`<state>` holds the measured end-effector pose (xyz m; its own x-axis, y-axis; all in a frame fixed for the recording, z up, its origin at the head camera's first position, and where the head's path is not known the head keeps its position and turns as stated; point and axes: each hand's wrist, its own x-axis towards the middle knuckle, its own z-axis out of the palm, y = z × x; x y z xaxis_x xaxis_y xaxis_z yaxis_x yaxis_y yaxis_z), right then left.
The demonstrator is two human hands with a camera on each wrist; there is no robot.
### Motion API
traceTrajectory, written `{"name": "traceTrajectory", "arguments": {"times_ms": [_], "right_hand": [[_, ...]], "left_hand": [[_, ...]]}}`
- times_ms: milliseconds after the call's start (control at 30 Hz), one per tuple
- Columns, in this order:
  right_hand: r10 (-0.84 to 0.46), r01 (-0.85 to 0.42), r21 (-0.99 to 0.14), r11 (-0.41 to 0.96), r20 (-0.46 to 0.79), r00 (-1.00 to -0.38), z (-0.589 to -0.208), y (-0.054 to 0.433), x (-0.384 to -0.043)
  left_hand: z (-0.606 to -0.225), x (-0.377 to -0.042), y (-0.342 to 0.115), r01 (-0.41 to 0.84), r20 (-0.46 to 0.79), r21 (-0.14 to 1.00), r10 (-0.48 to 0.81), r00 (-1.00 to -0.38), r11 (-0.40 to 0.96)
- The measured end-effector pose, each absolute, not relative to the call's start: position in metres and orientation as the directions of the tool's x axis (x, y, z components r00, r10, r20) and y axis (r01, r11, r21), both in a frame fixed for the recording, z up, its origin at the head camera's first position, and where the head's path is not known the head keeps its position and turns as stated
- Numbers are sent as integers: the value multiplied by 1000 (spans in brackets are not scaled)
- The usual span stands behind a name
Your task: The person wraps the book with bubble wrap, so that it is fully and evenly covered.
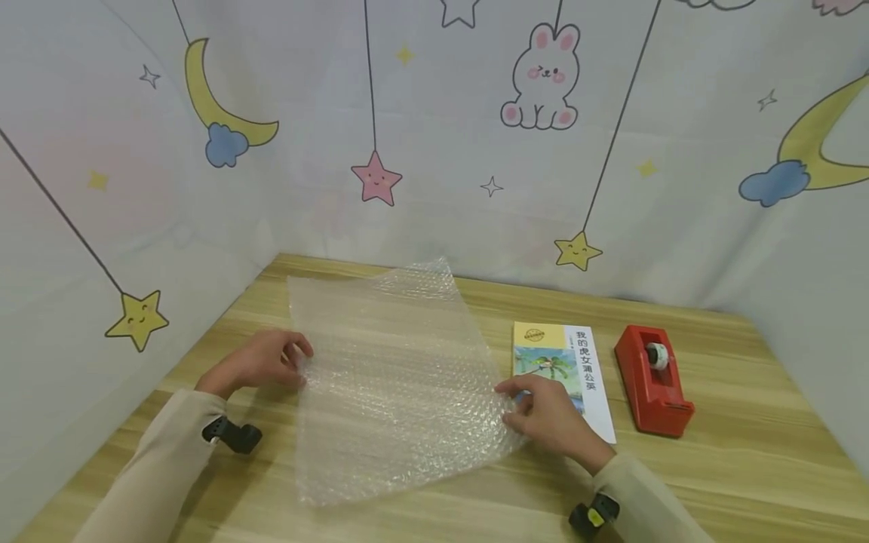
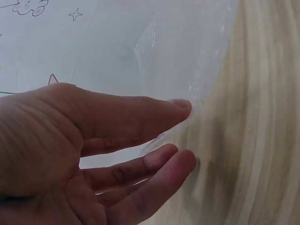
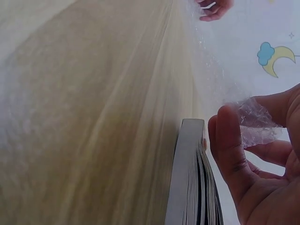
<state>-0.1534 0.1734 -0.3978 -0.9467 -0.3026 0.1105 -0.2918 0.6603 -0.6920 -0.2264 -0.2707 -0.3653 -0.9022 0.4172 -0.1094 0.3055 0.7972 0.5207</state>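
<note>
A clear sheet of bubble wrap [image 1: 394, 377] spreads between both hands over the table. My left hand [image 1: 268, 360] pinches its left edge; in the left wrist view the thumb [image 2: 180, 104] lies along the film [image 2: 187, 51], with the other fingers curled beneath. At the right edge, my right hand [image 1: 546, 411] holds the sheet between thumb and fingertips, and in the right wrist view the wrap [image 3: 255, 117] bunches between them. This hand overlaps a paperback book [image 1: 597, 392] with a palm tree on its cover. Its page edges [image 3: 199, 183] show close below the right hand.
A red tape dispenser [image 1: 652, 385] with a roll of tape stands right of the book. The wood-grain table [image 1: 740, 392] is bordered at the back and sides by a white curtain [image 1: 441, 98] printed with stars, moons and a rabbit. Each wrist wears a black strapped device [image 1: 234, 435].
</note>
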Motion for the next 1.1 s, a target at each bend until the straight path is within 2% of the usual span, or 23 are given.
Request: {"name": "traceTrajectory", "arguments": {"times_ms": [200,400,467,633,833,1000,1100], "right_hand": [[-312,-296,-676,675,103,-945,-396,177,-154],[-297,-281,-699,658,102,-949,-392,185,-154],[-276,-254,-713,653,88,-957,-389,188,-154],[-232,-202,-735,648,62,-971,-383,196,-153],[-216,-226,-700,677,104,-971,-382,210,-154],[-241,-304,-578,757,185,-953,-378,221,-152],[-252,-334,-492,804,228,-941,-375,227,-151]], "left_hand": [[-361,-222,-268,312,-147,484,427,-892,818],[-341,-210,-249,377,-68,306,415,-907,874],[-333,-205,-236,390,-39,281,416,-908,877],[-321,-200,-206,419,4,373,450,-893,828],[-323,-203,-183,445,33,566,521,-853,694],[-327,-212,-169,427,12,668,565,-825,609],[-328,-218,-161,366,-30,733,564,-825,574]]}}
